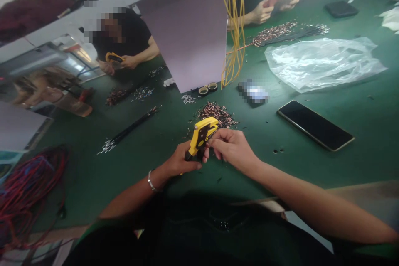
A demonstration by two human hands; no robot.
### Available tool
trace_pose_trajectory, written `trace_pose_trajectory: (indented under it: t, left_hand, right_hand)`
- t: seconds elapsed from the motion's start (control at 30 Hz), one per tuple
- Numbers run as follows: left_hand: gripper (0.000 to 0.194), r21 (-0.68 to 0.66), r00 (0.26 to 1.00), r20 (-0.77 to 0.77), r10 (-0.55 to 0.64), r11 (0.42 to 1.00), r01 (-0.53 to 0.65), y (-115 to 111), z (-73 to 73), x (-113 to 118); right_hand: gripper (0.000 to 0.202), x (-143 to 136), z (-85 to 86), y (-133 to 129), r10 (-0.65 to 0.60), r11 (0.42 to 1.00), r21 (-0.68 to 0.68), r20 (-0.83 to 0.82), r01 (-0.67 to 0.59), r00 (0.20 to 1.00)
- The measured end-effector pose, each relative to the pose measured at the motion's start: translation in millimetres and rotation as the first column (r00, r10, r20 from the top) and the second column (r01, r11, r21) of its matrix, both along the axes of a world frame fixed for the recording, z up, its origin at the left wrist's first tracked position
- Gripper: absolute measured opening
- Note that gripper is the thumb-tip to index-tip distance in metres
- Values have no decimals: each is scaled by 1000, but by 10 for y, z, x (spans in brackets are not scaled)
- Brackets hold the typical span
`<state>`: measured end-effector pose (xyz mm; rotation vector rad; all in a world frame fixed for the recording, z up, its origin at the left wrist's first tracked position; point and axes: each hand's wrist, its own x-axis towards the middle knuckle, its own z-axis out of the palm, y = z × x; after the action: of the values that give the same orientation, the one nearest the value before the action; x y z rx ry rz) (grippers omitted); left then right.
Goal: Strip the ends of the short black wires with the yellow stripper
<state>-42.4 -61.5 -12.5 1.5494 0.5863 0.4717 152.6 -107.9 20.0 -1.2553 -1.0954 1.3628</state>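
Observation:
My left hand (182, 161) is wrapped round the handles of a yellow and black wire stripper (201, 137), whose head points up and away from me. Close against the tool's jaw side, my right hand (230, 146) is pinched, thumb against fingers. Whatever lies between those fingertips is too small to make out. Just beyond the tool is a heap of short copper-tipped wire pieces (218, 113). To the left lies a bundle of black wires (134, 128) with bare silvery ends.
A smartphone (315, 125) and a clear plastic bag (324, 64) lie to the right. Yellow wires (233, 20) hang beside a pale upright panel (190, 29). Two tape rolls (208, 88) sit at its foot. Red cables (31, 191) are coiled at left. Co-workers handle tools across the green table (311, 166).

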Motion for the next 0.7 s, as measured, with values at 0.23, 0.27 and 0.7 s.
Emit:
trace_pose_trajectory:
  t: [0.23, 0.27, 0.7]
  left_hand:
    - [28, 76, 1000, -1, -26, 997, 26, -19, -6, 3]
    - [27, 77, 1000, -6, -21, 997, 21, -24, -2, 3]
    - [16, 338, 972, -178, 152, 937, -85, -84, -13, 5]
  right_hand:
    - [16, 9, -33, 4, 39, 999, -24, -60, -40, 997]
    - [16, 8, -40, 5, 43, 998, -35, -70, -45, 997]
    - [21, -21, -101, 15, 49, 990, -127, -147, -68, 988]
